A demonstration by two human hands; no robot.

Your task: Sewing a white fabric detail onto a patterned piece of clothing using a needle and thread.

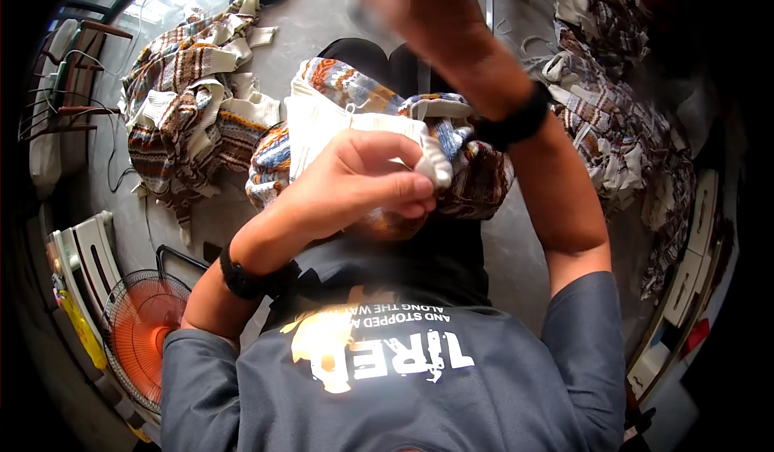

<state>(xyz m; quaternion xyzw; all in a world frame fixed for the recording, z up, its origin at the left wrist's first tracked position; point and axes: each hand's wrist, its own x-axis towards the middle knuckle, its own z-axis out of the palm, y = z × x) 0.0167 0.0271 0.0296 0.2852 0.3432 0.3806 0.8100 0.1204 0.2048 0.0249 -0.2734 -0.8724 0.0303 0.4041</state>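
Across my lap lies a knitted sweater (339,85) in white, blue, orange and brown patterning, with a wide white ribbed band. My left hand (355,179) is closed in a pinch on the bunched edge of this band, thumb against fingers. Up and away from the knit, toward the top of the view, my right hand (427,12) is smeared by motion. Its fingers are too blurred to show whether anything is between them. Each wrist wears a black band.
Piles of similar knitwear lie on the grey floor, one at left (193,89) and one at right (597,113). An orange fan (145,331) stands close by my left elbow, near a white slatted chair (89,250). Pale drawers (689,266) line the right side.
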